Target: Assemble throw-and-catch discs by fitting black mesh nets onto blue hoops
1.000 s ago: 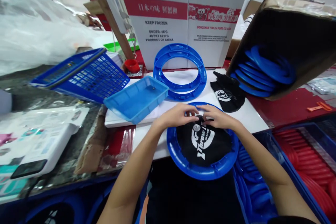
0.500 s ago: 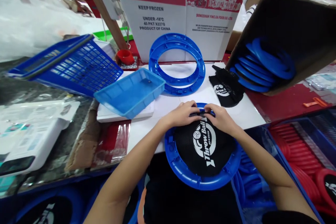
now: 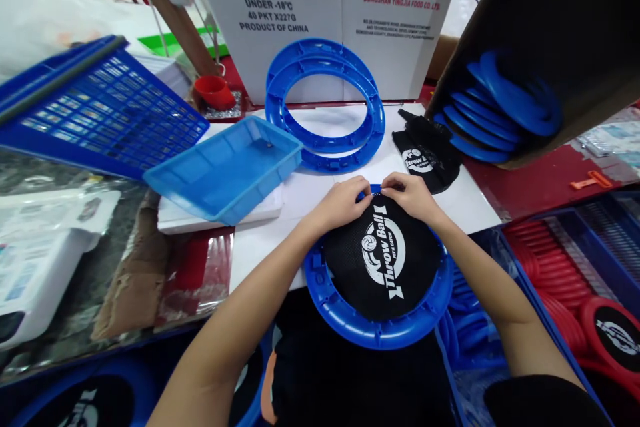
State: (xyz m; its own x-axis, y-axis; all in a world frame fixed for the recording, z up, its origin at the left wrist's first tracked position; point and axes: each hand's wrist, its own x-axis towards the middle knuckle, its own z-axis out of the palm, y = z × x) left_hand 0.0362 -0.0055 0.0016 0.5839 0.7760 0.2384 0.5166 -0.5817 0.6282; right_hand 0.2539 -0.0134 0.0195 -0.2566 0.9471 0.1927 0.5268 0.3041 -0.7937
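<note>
A blue plastic ring point(image 3: 380, 335) lies at the table's front edge, partly over my lap. Across its opening is a round black mesh cloth point(image 3: 350, 267) with a white "Throw Ball" print. My left hand point(image 3: 349, 201) pinches the cloth's far edge at the ring's far rim. Close beside it, my right hand point(image 3: 411, 197) pinches the same edge, thumb and fingers together. The fingers cover part of that rim. Beyond my hands, two more blue rings point(image 3: 345, 163) lean against a white carton. Right of them rest more black cloth discs point(image 3: 433, 170), one showing the print.
A light-blue tray point(image 3: 220, 180) and a blue basket point(image 3: 110, 120) stand left. The white carton point(image 3: 320, 73) is behind. At right, an open cardboard box point(image 3: 505, 67) holds several blue rings. Below right are crates with blue and red rings point(image 3: 565, 293). An orange tool point(image 3: 591, 180) lies right.
My fingers have shifted on the cloth's far edge and more of it lies flat along the rim. The view has tilted down and turned slightly.
</note>
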